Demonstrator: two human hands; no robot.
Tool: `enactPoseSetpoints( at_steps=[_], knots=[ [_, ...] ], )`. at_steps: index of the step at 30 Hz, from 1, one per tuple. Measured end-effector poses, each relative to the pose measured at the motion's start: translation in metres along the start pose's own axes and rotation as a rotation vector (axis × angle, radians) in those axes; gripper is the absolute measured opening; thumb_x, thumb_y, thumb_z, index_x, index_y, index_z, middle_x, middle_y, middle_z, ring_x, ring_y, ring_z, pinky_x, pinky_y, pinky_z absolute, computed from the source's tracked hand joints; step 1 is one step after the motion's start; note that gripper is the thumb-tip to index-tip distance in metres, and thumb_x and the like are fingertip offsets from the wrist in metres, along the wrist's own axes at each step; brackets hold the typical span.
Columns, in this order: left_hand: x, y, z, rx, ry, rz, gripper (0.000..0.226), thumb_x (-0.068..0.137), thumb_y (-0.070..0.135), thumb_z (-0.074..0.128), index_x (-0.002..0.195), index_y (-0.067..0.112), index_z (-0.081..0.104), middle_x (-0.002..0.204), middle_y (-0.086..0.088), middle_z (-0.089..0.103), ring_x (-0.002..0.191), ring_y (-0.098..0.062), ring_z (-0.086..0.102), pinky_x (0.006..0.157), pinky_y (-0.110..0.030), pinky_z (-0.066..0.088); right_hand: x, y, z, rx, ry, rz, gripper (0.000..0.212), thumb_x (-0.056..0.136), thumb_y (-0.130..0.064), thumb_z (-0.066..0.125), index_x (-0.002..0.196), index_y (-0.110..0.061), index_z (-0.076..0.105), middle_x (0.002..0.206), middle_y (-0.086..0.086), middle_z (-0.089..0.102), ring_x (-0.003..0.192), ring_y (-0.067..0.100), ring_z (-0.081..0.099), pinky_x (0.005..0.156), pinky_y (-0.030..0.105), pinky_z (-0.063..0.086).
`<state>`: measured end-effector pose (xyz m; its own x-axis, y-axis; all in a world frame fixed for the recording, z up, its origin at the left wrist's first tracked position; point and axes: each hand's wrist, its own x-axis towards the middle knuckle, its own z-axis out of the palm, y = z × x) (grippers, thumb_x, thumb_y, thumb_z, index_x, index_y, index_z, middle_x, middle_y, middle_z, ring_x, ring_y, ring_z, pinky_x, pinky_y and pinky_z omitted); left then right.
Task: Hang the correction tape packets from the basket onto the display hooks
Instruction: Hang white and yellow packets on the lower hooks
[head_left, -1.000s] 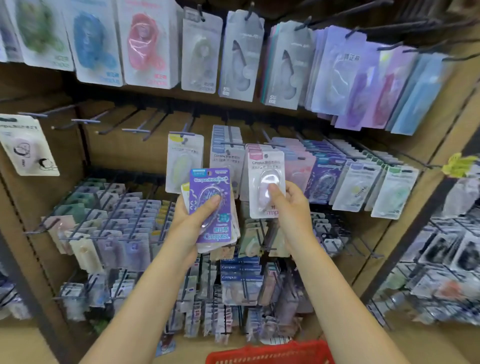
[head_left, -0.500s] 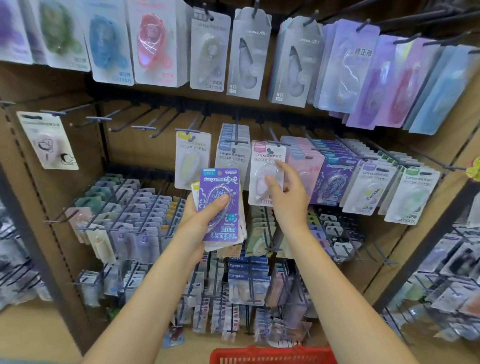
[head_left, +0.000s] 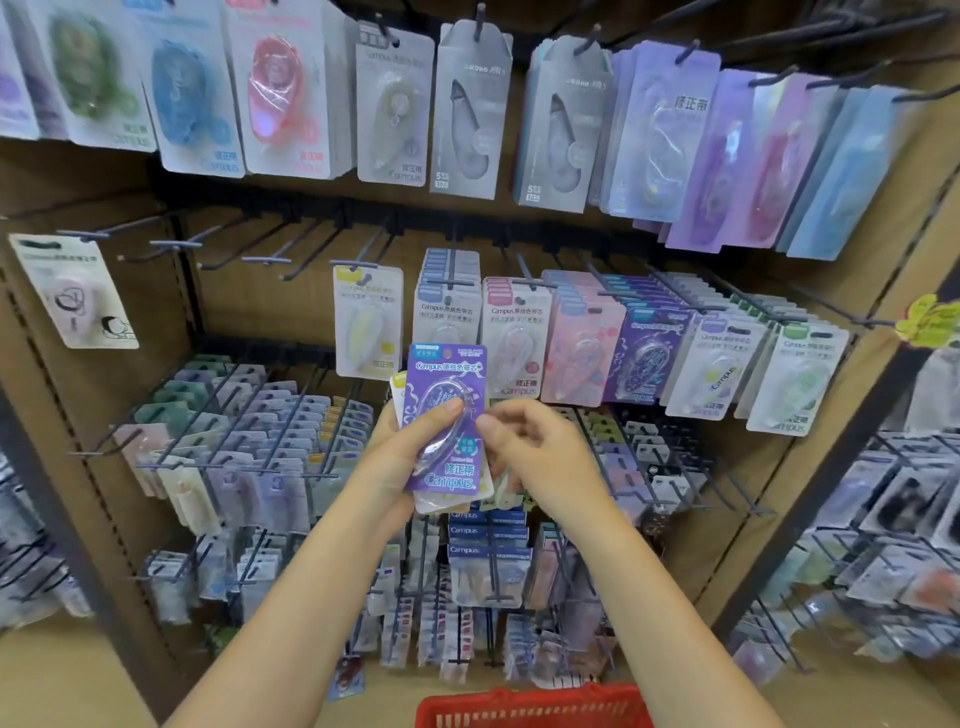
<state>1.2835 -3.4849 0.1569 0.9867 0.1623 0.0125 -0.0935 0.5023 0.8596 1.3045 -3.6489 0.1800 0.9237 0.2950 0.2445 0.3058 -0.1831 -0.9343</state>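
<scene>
The left hand (head_left: 410, 457) grips a small stack of correction tape packets, thumb pressed across the blister of the purple packet (head_left: 445, 421) on top. The right hand (head_left: 535, 457) is just beside the stack's right edge, fingers curled with the fingertips at that edge; whether it already pinches a packet or holds nothing I cannot tell.

Behind the hands runs the middle row of display hooks. The matching purple packets (head_left: 647, 353) hang up and to the right, between the pink ones (head_left: 582, 343) and the white ones with yellow tape. A white packet with pink print (head_left: 515, 343) hangs straight above the stack. The red basket (head_left: 530, 707) sits at the bottom edge, well below.

To do this step well, I would take only the top packet by its lower half, leaving the punched hole at the top uncovered, line that hole up with the hook tip, then slide it straight back.
</scene>
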Motion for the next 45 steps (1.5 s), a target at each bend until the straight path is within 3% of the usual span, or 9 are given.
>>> enactPoseSetpoints(
  at_steps=[5,11,15,18,25,32,40,43,45],
  knots=[
    [-0.003,-0.004,0.011,0.052,-0.086,0.015,0.067,0.073,0.021,0.092,0.131,0.010,0.061,0.117,-0.018,0.075,0.098,-0.031,0.076,0.075,-0.038,0.064,-0.004,0.004,0.005,0.002,0.020,-0.004,0.031,0.083,-0.036,0.082,0.102,-0.025,0.061,0.090,0.006,0.067,0.077,0.017,0.064,0.068,0.035,0.056],
    [-0.004,-0.001,0.018,0.011,-0.122,-0.009,0.057,0.082,0.037,0.070,0.134,0.013,0.062,0.122,-0.016,0.074,0.101,-0.030,0.075,0.075,-0.040,0.064,-0.008,0.002,-0.007,0.132,-0.002,0.010,0.026,0.090,-0.027,0.076,0.110,-0.020,0.060,0.094,0.003,0.071,0.087,0.021,0.072,0.063,0.028,0.056],
    [-0.002,-0.006,0.023,0.065,-0.126,0.003,0.057,0.087,0.037,0.069,0.139,0.015,0.060,0.129,-0.014,0.071,0.116,-0.034,0.070,0.093,-0.048,0.060,-0.009,0.003,-0.025,0.276,0.062,0.055,0.018,0.095,-0.019,0.069,0.109,-0.018,0.058,0.098,-0.003,0.077,0.090,0.018,0.074,0.074,0.036,0.058],
    [0.000,-0.010,0.029,0.112,-0.125,0.005,0.055,0.085,0.032,0.071,0.136,0.015,0.061,0.127,-0.012,0.073,0.115,-0.033,0.071,0.091,-0.049,0.060,-0.008,0.013,-0.045,0.326,0.170,0.062,0.017,0.097,-0.019,0.066,0.111,-0.021,0.058,0.100,-0.004,0.077,0.095,0.020,0.074,0.085,0.043,0.057],
    [0.012,-0.019,0.061,0.164,-0.048,-0.029,0.024,0.093,0.019,0.071,0.118,0.016,0.069,0.104,-0.009,0.079,0.084,-0.026,0.077,0.069,-0.042,0.064,-0.005,0.023,-0.103,0.371,0.427,-0.003,0.031,0.102,-0.021,0.058,0.132,-0.024,0.050,0.107,-0.005,0.072,0.079,-0.009,0.068,0.060,0.008,0.049],
    [0.020,-0.028,0.091,0.170,-0.057,-0.037,0.039,0.081,0.025,0.079,0.117,0.015,0.070,0.098,-0.008,0.079,0.081,-0.027,0.077,0.063,-0.042,0.063,0.011,0.026,-0.131,0.348,0.442,-0.038,0.028,0.104,-0.019,0.056,0.130,-0.021,0.048,0.098,-0.020,0.059,0.067,-0.021,0.061,0.053,0.003,0.044],
    [0.022,-0.033,0.100,0.197,-0.063,-0.049,0.042,0.079,0.032,0.080,0.118,0.020,0.071,0.105,-0.008,0.079,0.091,-0.032,0.076,0.072,-0.049,0.062,0.008,0.034,-0.137,0.253,0.519,-0.131,0.028,0.102,-0.020,0.058,0.130,-0.025,0.055,0.120,0.007,0.064,0.075,-0.006,0.063,0.054,0.009,0.047],
    [0.022,-0.036,0.105,0.203,-0.056,-0.042,0.050,0.073,0.034,0.080,0.120,0.021,0.071,0.108,-0.008,0.079,0.095,-0.031,0.076,0.073,-0.048,0.062,0.015,0.037,-0.141,0.199,0.516,-0.149,0.028,0.102,-0.017,0.058,0.129,-0.017,0.059,0.112,-0.006,0.060,0.073,-0.018,0.059,0.054,0.004,0.044],
    [0.021,-0.037,0.109,0.206,-0.051,-0.031,0.051,0.073,0.036,0.080,0.121,0.022,0.071,0.110,-0.007,0.079,0.095,-0.029,0.077,0.071,-0.046,0.062,0.024,0.038,-0.143,0.144,0.525,-0.150,0.028,0.100,-0.016,0.061,0.128,-0.016,0.061,0.115,-0.013,0.057,0.087,-0.016,0.059,0.059,0.000,0.042]
  ],
)
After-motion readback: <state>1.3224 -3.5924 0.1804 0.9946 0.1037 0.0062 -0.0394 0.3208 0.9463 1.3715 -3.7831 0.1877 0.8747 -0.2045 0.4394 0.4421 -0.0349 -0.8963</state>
